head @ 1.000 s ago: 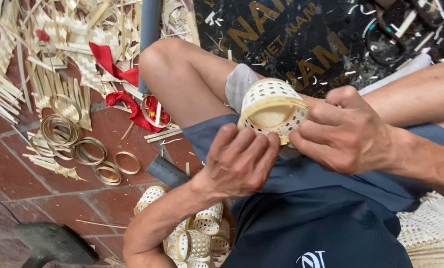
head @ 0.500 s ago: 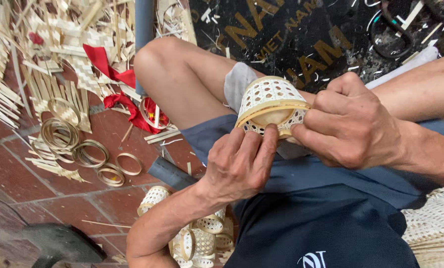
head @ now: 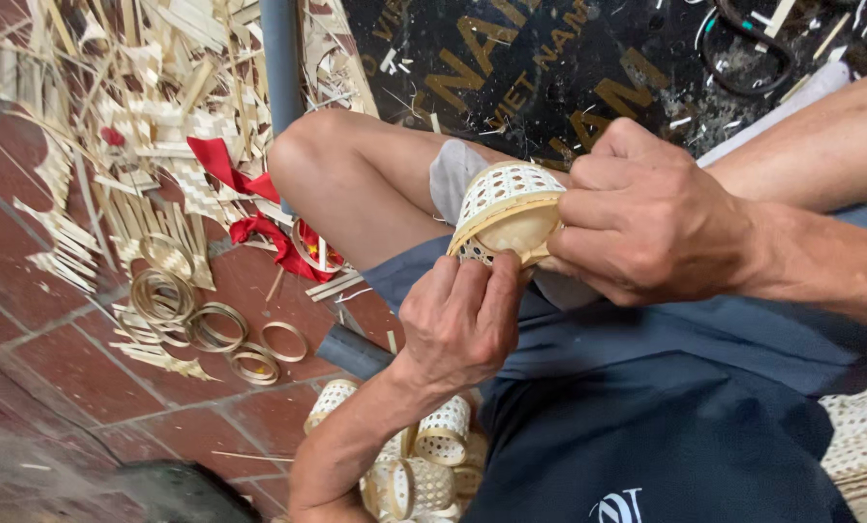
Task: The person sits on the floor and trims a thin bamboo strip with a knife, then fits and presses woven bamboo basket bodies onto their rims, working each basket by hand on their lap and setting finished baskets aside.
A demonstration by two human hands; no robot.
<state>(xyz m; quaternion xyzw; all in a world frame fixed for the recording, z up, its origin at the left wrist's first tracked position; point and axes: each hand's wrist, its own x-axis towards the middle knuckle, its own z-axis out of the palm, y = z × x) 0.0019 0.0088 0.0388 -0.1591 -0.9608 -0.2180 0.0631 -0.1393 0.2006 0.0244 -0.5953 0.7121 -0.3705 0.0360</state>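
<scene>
A small woven basket was held above the lap, its rim tilted toward the camera. The right hand was closed around its right side, knuckles up. The left hand was raised from below, fingers curled onto the rim. Bamboo rings lay on the tiled floor.

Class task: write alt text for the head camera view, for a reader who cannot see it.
Two hands, left hand and right hand, hold a small woven bamboo basket over the person's lap. Bamboo rings, strips and red ribbon lie on the brick floor.
</scene>
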